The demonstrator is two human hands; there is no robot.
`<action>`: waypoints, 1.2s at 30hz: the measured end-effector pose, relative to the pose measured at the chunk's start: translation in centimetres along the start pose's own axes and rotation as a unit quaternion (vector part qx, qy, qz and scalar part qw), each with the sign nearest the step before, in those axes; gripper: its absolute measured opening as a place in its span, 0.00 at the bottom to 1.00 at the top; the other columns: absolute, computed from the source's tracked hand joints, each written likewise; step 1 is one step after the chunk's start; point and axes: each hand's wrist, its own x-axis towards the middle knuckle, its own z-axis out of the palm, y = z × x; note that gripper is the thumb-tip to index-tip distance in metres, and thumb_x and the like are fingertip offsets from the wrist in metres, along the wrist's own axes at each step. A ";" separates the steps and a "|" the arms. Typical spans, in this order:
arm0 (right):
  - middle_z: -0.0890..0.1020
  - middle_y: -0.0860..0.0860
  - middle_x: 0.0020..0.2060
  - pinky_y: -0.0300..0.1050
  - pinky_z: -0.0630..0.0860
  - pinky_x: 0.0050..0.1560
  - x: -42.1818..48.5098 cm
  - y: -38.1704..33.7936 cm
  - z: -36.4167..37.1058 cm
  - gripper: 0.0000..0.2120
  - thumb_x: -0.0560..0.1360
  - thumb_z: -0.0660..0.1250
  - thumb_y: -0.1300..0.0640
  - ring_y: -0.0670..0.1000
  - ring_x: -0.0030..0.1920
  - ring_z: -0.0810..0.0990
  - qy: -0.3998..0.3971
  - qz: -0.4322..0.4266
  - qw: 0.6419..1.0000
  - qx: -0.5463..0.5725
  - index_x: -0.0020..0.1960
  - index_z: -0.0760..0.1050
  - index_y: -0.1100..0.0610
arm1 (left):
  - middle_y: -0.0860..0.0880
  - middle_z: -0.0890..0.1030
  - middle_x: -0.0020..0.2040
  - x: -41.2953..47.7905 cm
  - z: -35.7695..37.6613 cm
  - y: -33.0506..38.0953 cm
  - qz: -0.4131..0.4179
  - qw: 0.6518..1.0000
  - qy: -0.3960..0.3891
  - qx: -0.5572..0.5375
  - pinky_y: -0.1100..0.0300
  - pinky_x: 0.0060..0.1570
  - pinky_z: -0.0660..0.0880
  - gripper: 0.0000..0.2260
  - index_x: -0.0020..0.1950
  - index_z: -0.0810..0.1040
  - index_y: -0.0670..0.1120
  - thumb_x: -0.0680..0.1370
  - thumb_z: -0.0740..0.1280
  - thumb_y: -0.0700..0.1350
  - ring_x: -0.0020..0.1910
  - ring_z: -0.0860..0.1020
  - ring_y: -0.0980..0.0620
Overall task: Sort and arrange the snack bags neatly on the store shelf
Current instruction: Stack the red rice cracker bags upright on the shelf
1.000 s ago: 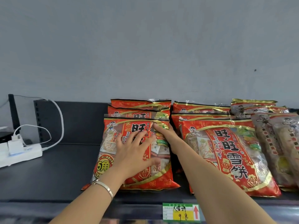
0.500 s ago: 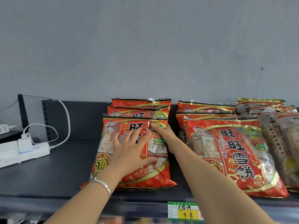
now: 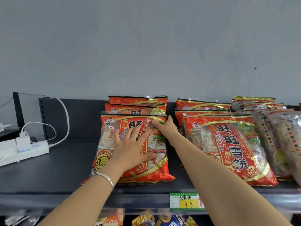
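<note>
Where left hand (image 3: 132, 150) presses, front bag (image 3: 106, 141) lettering hides.

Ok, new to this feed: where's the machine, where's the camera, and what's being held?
There is no machine: a person works bare-handed. The picture comes from a camera worn on the head, looking forward and down. The dark shelf carries stacks of red snack bags, paler bags at the right and a power strip at the left. The left hand presses flat on the front red bag; the right hand seems to pinch its top right corner.
</note>
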 end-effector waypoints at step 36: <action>0.79 0.49 0.53 0.46 0.70 0.45 -10.6 14.5 -24.4 0.32 0.75 0.56 0.33 0.54 0.53 0.79 0.187 0.000 0.975 -0.123 0.71 0.60 0.52 | 0.48 0.65 0.71 0.5 1.8 23.6 -0.224 0.827 0.077 -0.510 0.43 0.60 0.70 0.41 0.75 0.53 0.58 0.68 0.69 0.65 0.67 0.68 0.45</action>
